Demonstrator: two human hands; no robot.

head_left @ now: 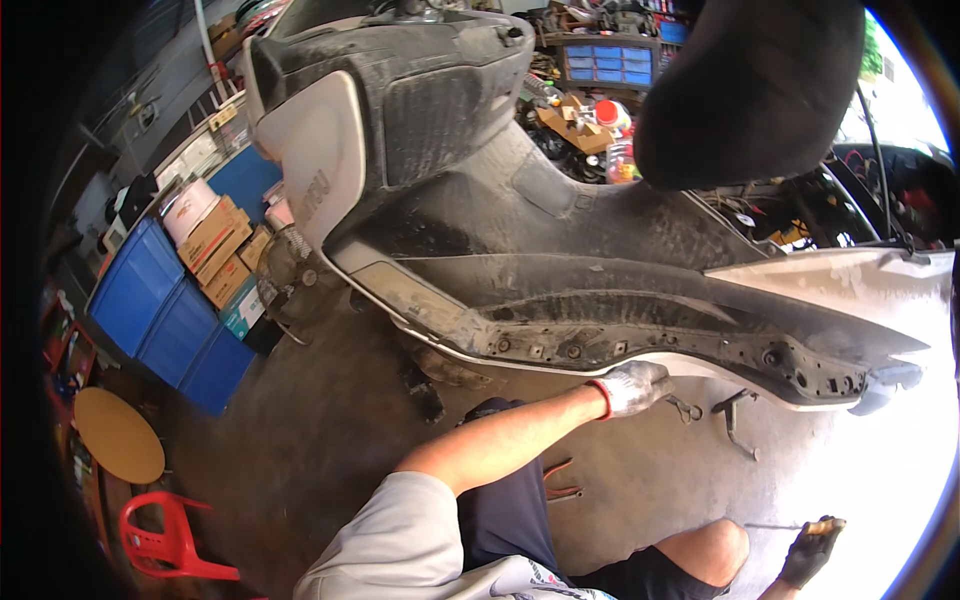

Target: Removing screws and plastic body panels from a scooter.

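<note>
A large, dusty scooter with black and white body panels stands before me, its seat up at the right. Along its side, a strip with several holes and clips lies bare above the white lower trim. My left hand, in a white and grey glove with a red cuff, is closed at that trim's lower edge; its fingertips are partly hidden. Low at the right, away from the scooter, my right hand in a dark glove holds a screwdriver. Its handle is yellowish, and its thin shaft points left.
Orange-handled pliers lie on the floor near my leg. A metal stand hangs under the scooter. To the left are blue bins, cardboard boxes, a round tan stool and a red chair. Strong light washes out the right side.
</note>
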